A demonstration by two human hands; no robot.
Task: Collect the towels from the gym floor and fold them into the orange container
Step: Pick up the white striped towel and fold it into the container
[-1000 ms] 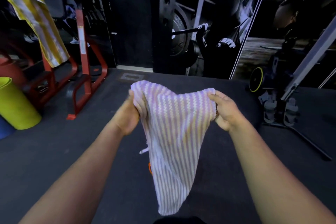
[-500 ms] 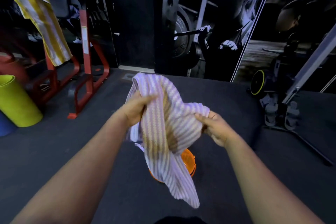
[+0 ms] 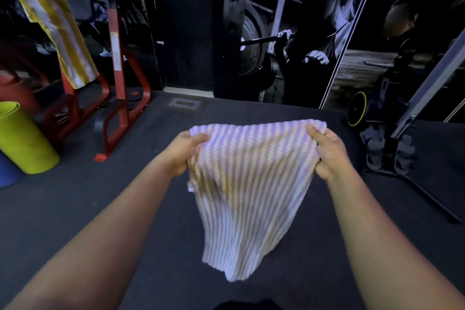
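Purple-and-white striped cloth towel [image 3: 246,184] hanging between left hand [image 3: 185,152] and right hand [image 3: 328,152], each grip pinching a top corner.

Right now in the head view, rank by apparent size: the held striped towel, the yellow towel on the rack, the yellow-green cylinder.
1. Held striped towel, though nearness inflates it.
2. Yellow towel and yellow-green cylinder: too alike to rank.

1. Striped towel [image 3: 247,184] held out above the dark floor mat [image 3: 75,209], hanging to a loose point
2. Left hand [image 3: 185,152] grips the towel's top left corner, right hand [image 3: 329,152] its top right corner
3. Far left of the towel stands a red rack [image 3: 118,70] with a yellow striped towel [image 3: 57,30] draped over it
4. Beside that rack lies a yellow-green roll [image 3: 22,138]
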